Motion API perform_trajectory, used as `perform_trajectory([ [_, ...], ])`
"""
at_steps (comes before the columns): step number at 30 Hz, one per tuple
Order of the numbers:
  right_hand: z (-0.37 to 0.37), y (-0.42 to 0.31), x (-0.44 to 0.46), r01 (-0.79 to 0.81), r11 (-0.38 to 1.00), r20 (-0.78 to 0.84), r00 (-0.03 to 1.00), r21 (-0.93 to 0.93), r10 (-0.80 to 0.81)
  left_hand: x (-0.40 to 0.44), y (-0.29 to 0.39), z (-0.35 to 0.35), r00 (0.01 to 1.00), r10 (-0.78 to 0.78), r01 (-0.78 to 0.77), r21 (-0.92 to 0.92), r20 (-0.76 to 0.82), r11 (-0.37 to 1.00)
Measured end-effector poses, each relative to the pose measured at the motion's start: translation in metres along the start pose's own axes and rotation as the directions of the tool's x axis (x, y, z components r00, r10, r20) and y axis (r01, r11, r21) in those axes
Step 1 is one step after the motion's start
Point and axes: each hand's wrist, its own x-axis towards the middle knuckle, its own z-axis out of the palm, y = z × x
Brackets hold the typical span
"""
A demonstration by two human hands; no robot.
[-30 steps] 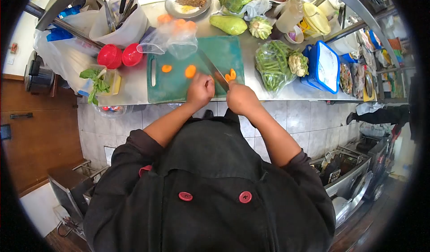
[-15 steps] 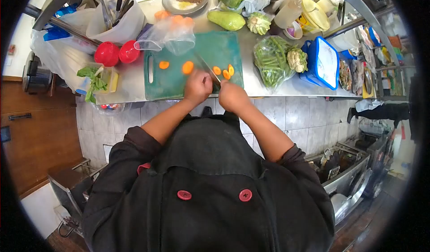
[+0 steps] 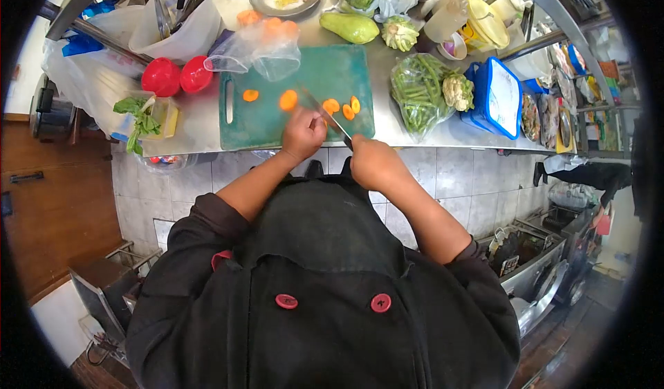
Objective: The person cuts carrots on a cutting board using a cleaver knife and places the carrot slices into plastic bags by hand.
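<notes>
My right hand (image 3: 377,164) is wrapped round the handle of a kitchen knife (image 3: 330,116), its blade slanting up and left over the green cutting board (image 3: 304,60). Close to the blade's left side, my left hand (image 3: 304,133) rests at the board's near edge with curled fingers; whatever they hold is hidden. Carrot slices (image 3: 348,112) lie right of the blade. To its left are a thicker carrot piece (image 3: 288,100) and one more carrot slice (image 3: 250,95).
A clear plastic bag (image 3: 259,53) overlaps the board's far left corner, beside red bowls (image 3: 160,78). Bagged green beans (image 3: 418,95), a cauliflower (image 3: 458,92) and a blue tub (image 3: 494,98) stand right. Behind are a pale green squash (image 3: 349,28) and a metal plate (image 3: 259,2).
My right hand has shifted slightly right and down with the knife, uncovering more of the blade's near end. My left hand stays nearly in place. The view has shifted slightly.
</notes>
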Motion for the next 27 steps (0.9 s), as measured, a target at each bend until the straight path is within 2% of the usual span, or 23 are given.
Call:
perform_trajectory([
  [6, 0.022, 0.008, 0.057, 0.056, 0.993, -0.07, 0.996, 0.105, -0.049, 0.004, 0.006, -0.007, 0.999, -0.016, 0.015, 0.028, 0.039, 0.999],
  [9, -0.001, 0.007, 0.036, 0.056, 0.996, -0.054, 0.997, 0.07, -0.052, 0.003, 0.005, -0.007, 0.999, 0.006, -0.007, 0.013, 0.043, 1.0],
  [12, -0.015, 0.0, 0.007, 0.037, 0.999, -0.01, 0.999, 0.0, -0.037, -0.001, 0.006, -0.007, 0.999, -0.038, 0.038, -0.013, 0.015, 0.999],
  [16, -0.022, 0.001, -0.006, -0.002, 0.999, 0.078, 0.997, -0.046, 0.005, -0.001, 0.002, -0.004, 0.999, -0.022, 0.022, -0.002, 0.033, 1.0],
  [21, -0.033, 0.003, -0.009, -0.011, 1.0, 0.145, 0.989, -0.018, 0.014, -0.001, 0.004, -0.006, 1.0, 0.021, -0.022, 0.041, 0.008, 0.999],
  [23, -0.031, 0.003, -0.002, -0.01, 1.0, 0.162, 0.987, -0.006, 0.011, -0.001, 0.002, -0.007, 0.998, 0.005, -0.01, 0.081, 0.061, 0.997],
  [26, 0.008, 0.011, 0.026, 0.036, 0.999, 0.091, 0.995, 0.038, -0.039, -0.001, 0.001, -0.006, 0.996, -0.019, 0.011, 0.087, 0.082, 0.996],
  [27, 0.028, 0.016, 0.045, 0.051, 0.993, -0.006, 0.999, 0.104, -0.051, 0.002, 0.003, -0.007, 0.997, -0.006, -0.001, 0.09, 0.081, 0.996],
])
